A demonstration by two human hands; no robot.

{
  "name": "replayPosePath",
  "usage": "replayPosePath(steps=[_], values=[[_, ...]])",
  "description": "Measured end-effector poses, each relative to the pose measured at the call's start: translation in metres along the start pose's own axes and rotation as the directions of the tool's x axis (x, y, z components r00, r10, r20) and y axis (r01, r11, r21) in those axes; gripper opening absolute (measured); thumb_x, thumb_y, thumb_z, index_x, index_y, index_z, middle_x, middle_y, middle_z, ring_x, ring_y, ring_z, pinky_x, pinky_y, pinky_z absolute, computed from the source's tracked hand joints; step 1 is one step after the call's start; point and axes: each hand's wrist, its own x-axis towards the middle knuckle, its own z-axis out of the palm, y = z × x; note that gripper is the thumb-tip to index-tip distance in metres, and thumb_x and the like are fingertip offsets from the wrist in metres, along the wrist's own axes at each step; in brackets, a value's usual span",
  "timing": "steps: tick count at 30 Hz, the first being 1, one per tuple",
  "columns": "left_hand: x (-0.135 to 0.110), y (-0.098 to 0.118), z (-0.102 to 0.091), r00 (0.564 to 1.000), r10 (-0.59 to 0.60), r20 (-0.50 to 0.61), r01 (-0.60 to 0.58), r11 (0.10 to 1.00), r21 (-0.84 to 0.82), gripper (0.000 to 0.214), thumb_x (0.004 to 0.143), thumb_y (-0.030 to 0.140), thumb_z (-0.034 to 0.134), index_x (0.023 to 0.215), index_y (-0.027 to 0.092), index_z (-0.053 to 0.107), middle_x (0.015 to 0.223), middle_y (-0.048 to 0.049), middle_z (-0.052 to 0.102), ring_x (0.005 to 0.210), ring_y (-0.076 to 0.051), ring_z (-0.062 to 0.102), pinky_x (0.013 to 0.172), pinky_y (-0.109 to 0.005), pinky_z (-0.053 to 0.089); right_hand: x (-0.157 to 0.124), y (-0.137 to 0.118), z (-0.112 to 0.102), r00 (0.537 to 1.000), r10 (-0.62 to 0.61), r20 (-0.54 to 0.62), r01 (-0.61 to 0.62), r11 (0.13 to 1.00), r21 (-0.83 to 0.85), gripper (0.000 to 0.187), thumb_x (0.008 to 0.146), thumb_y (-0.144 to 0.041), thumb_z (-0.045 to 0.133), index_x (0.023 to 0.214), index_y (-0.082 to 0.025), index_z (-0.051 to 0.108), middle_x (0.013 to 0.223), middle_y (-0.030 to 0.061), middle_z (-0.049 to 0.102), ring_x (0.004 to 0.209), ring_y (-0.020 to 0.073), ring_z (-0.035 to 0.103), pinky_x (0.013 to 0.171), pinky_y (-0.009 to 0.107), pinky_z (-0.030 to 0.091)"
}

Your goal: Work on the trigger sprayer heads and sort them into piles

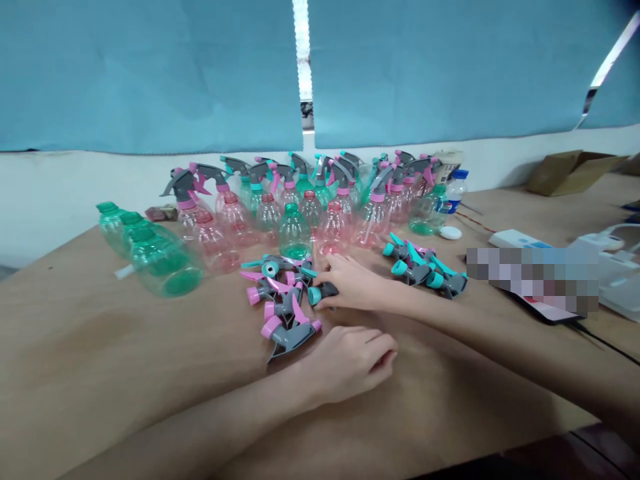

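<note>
My right hand (353,283) reaches across the table, its fingers closed around a grey trigger spray head (329,291) with a teal collar. That spray head lies at the edge of a small pile of spray heads in grey with pink or teal parts. Nearer to me, my left hand (350,363) rests on the table, fingers curled into a loose fist with nothing showing in it. Just left of it lies a grey and pink spray head (287,337). Behind the pile stand open clear bottles, among them a green bottle (294,233) and a pink bottle (334,230).
Rows of bottles with spray heads fitted (343,190) stand at the back. Several green bottles (163,257) lean or lie at the left. A second spray-head pile (423,267) is right of my hand. Farther right are a phone (555,310), white adapters (620,280) and a cardboard box (567,175).
</note>
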Motion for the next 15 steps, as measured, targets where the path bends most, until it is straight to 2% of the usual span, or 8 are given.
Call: replayPosePath(steps=[4,6,8,10,12,15], values=[[-0.001,-0.001,0.002,1.000,-0.017,0.012,0.017,1.000,-0.004,0.011,0.087,0.017,0.048,0.083,0.016,0.058,0.072,0.0000,0.066,0.063,-0.014,0.063,0.057,-0.024,0.046,-0.001,-0.003,-0.009,1.000,0.020,0.012,-0.020,1.000,0.005,0.036,0.074,-0.040,0.072,0.105,-0.021,0.069,0.102,0.0125,0.062,0.096,0.0298,0.057,0.076,0.040,0.045],[-0.001,-0.001,0.002,1.000,-0.015,0.009,0.015,1.000,-0.002,0.011,0.087,0.017,0.049,0.084,0.016,0.060,0.073,-0.0008,0.067,0.064,-0.015,0.063,0.057,-0.024,0.046,0.003,-0.010,-0.018,0.999,0.015,0.039,-0.016,1.000,0.014,0.035,0.075,-0.037,0.073,0.105,-0.020,0.069,0.101,0.0106,0.065,0.091,0.0272,0.060,0.072,0.036,0.045],[0.000,-0.001,0.002,1.000,-0.013,-0.003,0.013,1.000,0.010,0.012,0.087,0.017,0.050,0.083,0.016,0.061,0.073,-0.0015,0.067,0.065,-0.015,0.063,0.058,-0.025,0.046,0.008,-0.023,-0.028,0.998,0.000,0.062,-0.003,0.999,0.041,0.026,0.077,-0.036,0.070,0.099,-0.021,0.070,0.093,0.0059,0.069,0.081,0.0221,0.063,0.063,0.031,0.044],[0.001,-0.001,0.003,0.999,-0.032,-0.019,0.033,0.999,0.042,0.015,0.087,0.019,0.050,0.080,0.016,0.063,0.073,-0.0023,0.067,0.065,-0.017,0.063,0.061,-0.027,0.048,0.014,-0.042,-0.035,0.993,0.002,0.120,-0.014,0.995,0.102,0.013,0.081,-0.034,0.066,0.085,-0.023,0.071,0.079,0.0017,0.070,0.069,0.0178,0.062,0.054,0.028,0.040],[0.001,-0.001,0.004,0.996,-0.076,-0.036,0.079,0.994,0.073,0.017,0.087,0.023,0.050,0.079,0.016,0.063,0.072,-0.0031,0.067,0.065,-0.018,0.063,0.062,-0.030,0.049,0.020,-0.064,-0.037,0.977,-0.040,0.210,0.017,0.994,0.112,0.026,0.081,-0.044,0.064,0.073,-0.021,0.071,0.068,0.0016,0.069,0.059,0.0161,0.060,0.049,0.028,0.037],[-0.002,0.001,0.008,0.991,-0.118,-0.061,0.124,0.987,0.105,0.017,0.086,0.028,0.054,0.085,0.016,0.066,0.076,-0.0040,0.069,0.069,-0.021,0.065,0.068,-0.033,0.053,0.031,-0.092,-0.032,0.962,0.003,0.272,-0.005,1.000,0.004,0.047,0.081,-0.059,0.057,0.061,-0.019,0.070,0.056,0.0043,0.065,0.054,0.0186,0.059,0.045,0.029,0.035]])
